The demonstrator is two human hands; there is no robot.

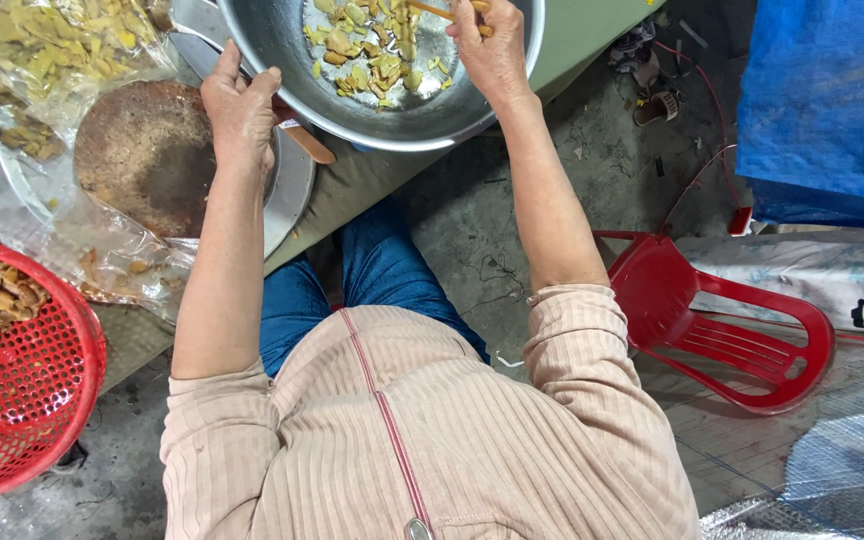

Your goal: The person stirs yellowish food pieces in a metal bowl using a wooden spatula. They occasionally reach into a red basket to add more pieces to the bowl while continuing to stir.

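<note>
Nearest to me is my own lap, then the edge of the surface [352,185], a grey-green top that runs off to the upper right. Just past that edge my left hand [240,105] sits with its fingers curled shut over the rim of the big metal bowl [282,70], steadying it. I judge that rim the right place to hold: thin, stiff steel, smooth enough to slip if it is wet, and the bowl is wide enough to tip if I press one side only.

My right hand [492,50] is over the far side of the bowl, fingers closed around a thin wooden stick [432,10] that pokes into the pale yellow pieces [367,55] lying in the bottom of the bowl. Those pieces look small, light and brittle, like dried slices or shelled bits; I would take them singly between fingertips or push them with the stick rather than squeeze a handful. The stick itself looks light and rigid, best held near its upper end, as it is now.

To the left of my left hand lies a round brown board [147,150] on a metal tray [292,190], with a wooden handle [307,140] sticking out from under the bowl's rim. Clear plastic bags [62,40] of more yellow pieces rest beyond it, soft and crinkly. A red mesh basket [22,400] holding brown scraps sits at my near left, and a red plastic chair [722,330] stands on the floor to my right.
</note>
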